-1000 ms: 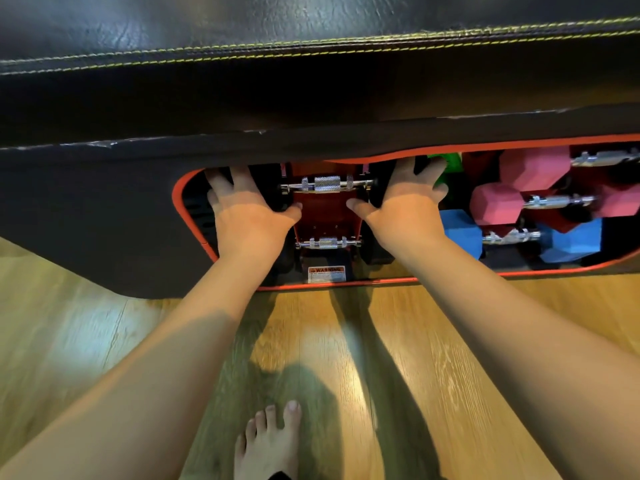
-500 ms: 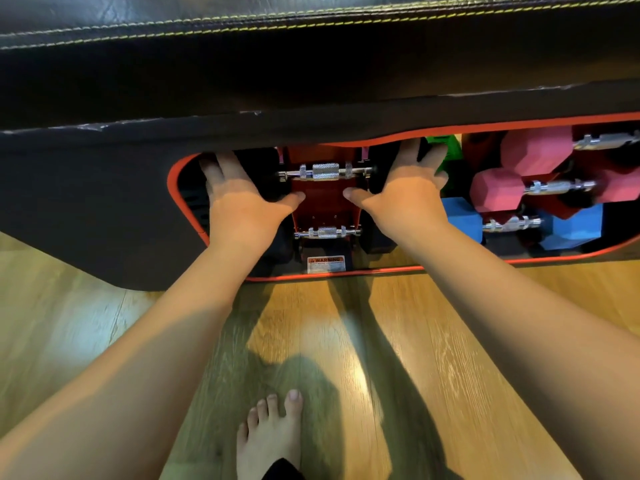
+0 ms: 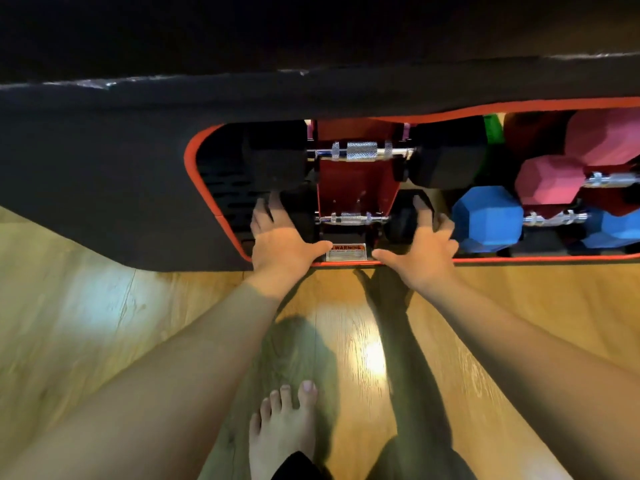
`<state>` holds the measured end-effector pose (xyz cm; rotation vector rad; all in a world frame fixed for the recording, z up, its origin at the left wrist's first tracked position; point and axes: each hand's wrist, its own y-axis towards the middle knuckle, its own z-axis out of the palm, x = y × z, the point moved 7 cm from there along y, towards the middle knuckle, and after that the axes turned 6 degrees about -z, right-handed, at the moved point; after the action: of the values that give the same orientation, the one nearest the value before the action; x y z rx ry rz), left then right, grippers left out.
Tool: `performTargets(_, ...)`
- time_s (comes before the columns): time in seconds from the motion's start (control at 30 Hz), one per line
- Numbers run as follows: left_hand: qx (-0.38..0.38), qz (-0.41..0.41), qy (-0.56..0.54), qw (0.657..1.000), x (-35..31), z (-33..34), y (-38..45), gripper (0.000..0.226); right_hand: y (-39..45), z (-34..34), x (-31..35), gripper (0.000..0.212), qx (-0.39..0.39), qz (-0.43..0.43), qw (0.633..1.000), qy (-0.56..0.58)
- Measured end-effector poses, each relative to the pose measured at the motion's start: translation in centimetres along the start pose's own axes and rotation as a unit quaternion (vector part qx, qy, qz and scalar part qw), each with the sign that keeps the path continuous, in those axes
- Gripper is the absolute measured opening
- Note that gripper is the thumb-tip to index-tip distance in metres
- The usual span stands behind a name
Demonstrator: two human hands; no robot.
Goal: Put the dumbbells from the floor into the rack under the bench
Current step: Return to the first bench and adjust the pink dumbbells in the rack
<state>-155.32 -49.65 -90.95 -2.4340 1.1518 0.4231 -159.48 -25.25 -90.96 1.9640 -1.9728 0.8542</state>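
We are reaching both arms under the bench (image 3: 311,46) into the rack (image 3: 356,174), which is showing through an orange-trimmed opening (image 3: 194,168) in the bench's dark side.

Our left hand (image 3: 282,242) is lying flat, fingers straight and spread, against the left black head of the lower black dumbbell (image 3: 349,218) at the rack's front edge, thumb pointing inward toward a warning label (image 3: 346,252). It is pressing rather than gripping. Our right hand (image 3: 424,251) is mirroring it on the right head of that dumbbell, fingers extended with only a slight bend, thumb pointing inward; nothing is being clasped. The chrome handle is running between the two hands, untouched.

Above and behind it the upper black dumbbell (image 3: 360,152) is sitting on the rack's higher tier, its big heads on either side of the red frame, apart from both hands.

Toward the rack's right end we are seeing a blue dumbbell (image 3: 488,220) on the lower tier, just beside our right hand, and a pink dumbbell (image 3: 549,180) above it; another pink head and a bit of green are showing farther back, too shadowed to tell more.

Our bare foot (image 3: 284,431) is standing on the wooden floor (image 3: 104,323) near the bottom edge, between the two forearms, with shadows of the arms falling across the boards.
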Motion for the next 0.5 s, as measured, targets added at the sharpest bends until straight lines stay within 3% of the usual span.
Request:
performTargets(0.2, -0.015, 0.019, 0.101, 0.995, -2.3, 1.5, 1.7, 0.107, 3.6, 1.0, 1.4, 0.109, 0.017, 0.063, 0.994, -0.091)
performTargets(0.3, -0.025, -0.021, 0.079, 0.996, -1.7, 2.0, 2.3, 0.101, 4.2, 0.7, 2.2, 0.106, 0.018, 0.033, 0.985, -0.169)
performTargets(0.5, -0.002, 0.007, 0.143, 0.99, -2.2, 2.0, 3.2, 0.105, 3.6, 0.7, 2.5, 0.089, 0.011, 0.027, 0.979, -0.203)
